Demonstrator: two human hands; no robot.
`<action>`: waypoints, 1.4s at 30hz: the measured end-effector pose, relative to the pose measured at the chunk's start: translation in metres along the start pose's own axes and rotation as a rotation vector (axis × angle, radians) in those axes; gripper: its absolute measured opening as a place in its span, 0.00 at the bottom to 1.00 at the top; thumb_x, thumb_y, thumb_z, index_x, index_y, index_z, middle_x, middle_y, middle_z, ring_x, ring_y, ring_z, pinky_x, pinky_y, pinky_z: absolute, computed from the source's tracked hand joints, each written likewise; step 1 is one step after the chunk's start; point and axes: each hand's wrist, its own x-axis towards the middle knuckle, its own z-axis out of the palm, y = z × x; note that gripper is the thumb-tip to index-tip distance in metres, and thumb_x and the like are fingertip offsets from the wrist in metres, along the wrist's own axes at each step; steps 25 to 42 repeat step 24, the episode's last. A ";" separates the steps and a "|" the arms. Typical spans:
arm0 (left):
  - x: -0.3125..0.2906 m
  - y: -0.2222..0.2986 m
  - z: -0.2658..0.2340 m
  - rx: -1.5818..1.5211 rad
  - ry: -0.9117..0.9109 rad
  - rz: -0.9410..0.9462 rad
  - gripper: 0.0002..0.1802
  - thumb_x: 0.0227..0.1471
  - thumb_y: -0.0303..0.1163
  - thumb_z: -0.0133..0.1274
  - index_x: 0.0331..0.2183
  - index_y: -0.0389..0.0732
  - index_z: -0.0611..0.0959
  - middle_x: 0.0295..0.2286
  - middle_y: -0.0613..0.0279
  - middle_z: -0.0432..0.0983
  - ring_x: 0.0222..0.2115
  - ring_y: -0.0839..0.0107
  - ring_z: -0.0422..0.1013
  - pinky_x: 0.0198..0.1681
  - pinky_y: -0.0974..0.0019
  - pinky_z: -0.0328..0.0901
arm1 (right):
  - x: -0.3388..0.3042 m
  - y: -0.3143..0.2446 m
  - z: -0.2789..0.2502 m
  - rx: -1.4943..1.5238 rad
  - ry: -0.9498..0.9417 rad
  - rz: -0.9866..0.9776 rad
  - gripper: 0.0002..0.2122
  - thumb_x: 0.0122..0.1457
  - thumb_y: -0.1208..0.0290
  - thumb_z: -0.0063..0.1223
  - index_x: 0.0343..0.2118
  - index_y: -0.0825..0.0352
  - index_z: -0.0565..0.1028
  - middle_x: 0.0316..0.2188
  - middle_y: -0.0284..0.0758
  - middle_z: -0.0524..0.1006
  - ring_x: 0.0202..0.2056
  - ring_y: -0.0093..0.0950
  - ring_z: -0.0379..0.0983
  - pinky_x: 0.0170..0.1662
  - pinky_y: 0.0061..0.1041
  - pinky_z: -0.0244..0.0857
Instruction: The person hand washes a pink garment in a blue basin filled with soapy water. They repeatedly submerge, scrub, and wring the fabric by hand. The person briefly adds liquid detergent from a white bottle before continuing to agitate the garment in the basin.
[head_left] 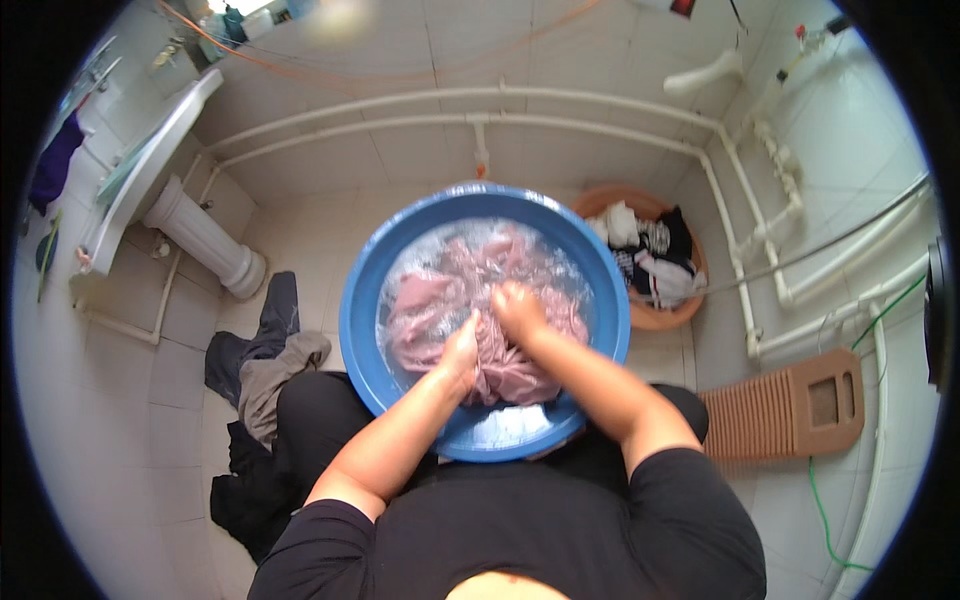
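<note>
A large round blue basin (365, 300) stands in front of me, holding sudsy water (400, 262) and a wet pink cloth garment (430, 300). Bunched folds of the garment rise between my hands near the middle of the basin. My left hand (462, 347) is closed around the left side of the bunch. Slightly farther off, my right hand (516, 308) has its fingers curled down onto the fabric from the right. Its fingertips are partly hidden in the folds. Other parts of the garment float spread out at the left and far side.
An orange-brown tub (660, 318) of black and white clothes stands behind the basin's right. A brown washboard (780, 410) leans at the right near white pipes (745, 300). Dark and grey clothes (275, 350) lie on the floor at left, below a white pedestal sink (150, 165).
</note>
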 end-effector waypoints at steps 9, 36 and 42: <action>0.011 0.027 -0.049 0.083 0.125 0.105 0.26 0.49 0.15 0.42 0.51 0.35 0.61 0.41 0.46 0.67 0.40 0.56 0.69 0.43 0.55 0.68 | 0.035 0.072 -0.014 -0.259 -0.395 0.183 0.27 0.49 0.44 0.48 0.33 0.70 0.75 0.35 0.46 0.75 0.39 0.39 0.73 0.42 0.32 0.64; 0.025 0.035 -0.029 -0.074 -0.027 -0.021 0.24 0.54 0.49 0.42 0.43 0.40 0.70 0.40 0.55 0.70 0.41 0.63 0.68 0.47 0.59 0.63 | -0.051 -0.078 0.000 0.124 -0.213 -0.628 0.10 0.37 0.68 0.54 0.23 0.64 0.69 0.29 0.37 0.72 0.29 0.37 0.71 0.30 0.33 0.65; 0.025 0.035 -0.029 -0.074 -0.027 -0.021 0.24 0.54 0.49 0.42 0.43 0.40 0.70 0.40 0.55 0.70 0.41 0.63 0.68 0.47 0.59 0.63 | -0.051 -0.078 0.000 0.124 -0.213 -0.628 0.10 0.37 0.68 0.54 0.23 0.64 0.69 0.29 0.37 0.72 0.29 0.37 0.71 0.30 0.33 0.65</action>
